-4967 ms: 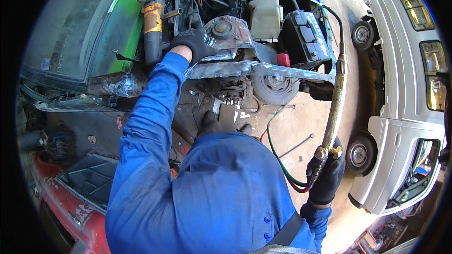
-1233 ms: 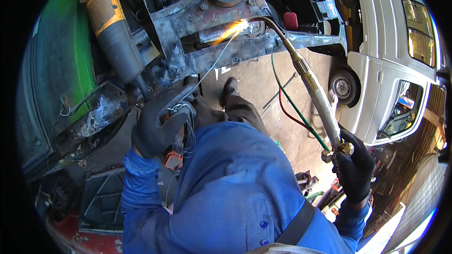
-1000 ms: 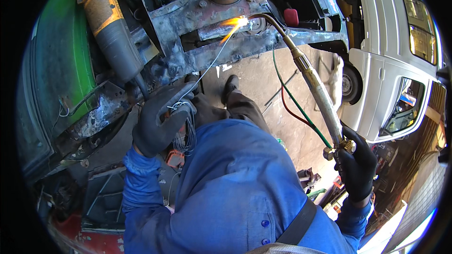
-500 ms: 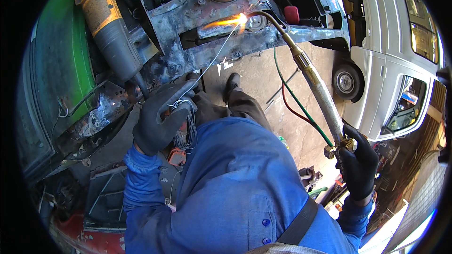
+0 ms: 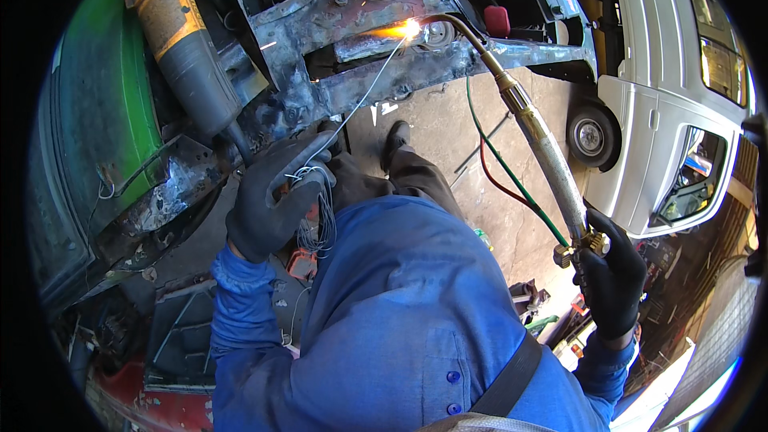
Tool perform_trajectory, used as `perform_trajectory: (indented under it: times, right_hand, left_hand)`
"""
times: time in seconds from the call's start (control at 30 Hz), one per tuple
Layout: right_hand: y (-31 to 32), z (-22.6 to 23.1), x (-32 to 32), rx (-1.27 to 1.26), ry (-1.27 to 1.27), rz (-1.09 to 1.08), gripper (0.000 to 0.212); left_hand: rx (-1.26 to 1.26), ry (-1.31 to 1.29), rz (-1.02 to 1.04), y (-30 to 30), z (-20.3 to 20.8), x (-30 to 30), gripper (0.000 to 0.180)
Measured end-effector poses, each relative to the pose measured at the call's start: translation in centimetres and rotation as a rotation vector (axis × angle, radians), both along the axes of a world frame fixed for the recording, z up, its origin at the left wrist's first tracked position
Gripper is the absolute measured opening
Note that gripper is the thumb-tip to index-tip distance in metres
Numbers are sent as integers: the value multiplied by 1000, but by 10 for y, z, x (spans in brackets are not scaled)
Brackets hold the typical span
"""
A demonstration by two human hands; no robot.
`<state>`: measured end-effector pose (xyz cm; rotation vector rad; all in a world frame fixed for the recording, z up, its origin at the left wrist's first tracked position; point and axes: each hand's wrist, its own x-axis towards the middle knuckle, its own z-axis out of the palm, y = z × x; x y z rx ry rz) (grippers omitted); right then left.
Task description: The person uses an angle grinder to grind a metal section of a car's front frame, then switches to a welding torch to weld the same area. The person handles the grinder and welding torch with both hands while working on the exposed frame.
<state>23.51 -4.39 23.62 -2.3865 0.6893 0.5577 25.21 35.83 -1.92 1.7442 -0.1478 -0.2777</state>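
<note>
Wearing a dark glove, my left hand [image 5: 276, 200] pinches a thin filler wire [image 5: 360, 102], with the rest of its coil bunched below the fingers. My right hand [image 5: 613, 276], also gloved, is closed around the valve end of a gas welding torch [image 5: 544, 144]. The torch's bent tip and the wire's end meet at a bright flame [image 5: 410, 30] on the bare metal vehicle frame [image 5: 352, 92]. Orange fire streams leftward from that spot along a slot in the frame. The exact point of contact is lost in the glare.
An angle grinder [image 5: 180, 48] with a yellow head rests at the left, beside a green car panel [image 5: 112, 104]. Green and red hoses [image 5: 500, 164] hang behind the torch. At the right stands a white van [image 5: 660, 112]. A red body panel [image 5: 152, 404] lies low at the left.
Both hands keep nearly the same place and hold. The flame's streak looks shorter, and sparks now fly to the left of the frame's slot.
</note>
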Motion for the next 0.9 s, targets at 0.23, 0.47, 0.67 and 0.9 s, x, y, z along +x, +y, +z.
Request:
perform_trajectory:
  times: [0.23,0.47,0.67,0.9]
  right_hand:
    - [0,1,1,7,-3,5,58]
    - [-1,0,0,6,6,-15,59]
    - [-1,1,1,4,9,2,59]
    - [-1,2,2,-8,6,29,58]
  left_hand:
    - [4,7,7,-2,5,2,53]
    - [-28,68,-5,-1,3,1,52]
    - [-18,17,10,-1,2,2,55]
    - [-25,55,-5,-1,2,2,60]
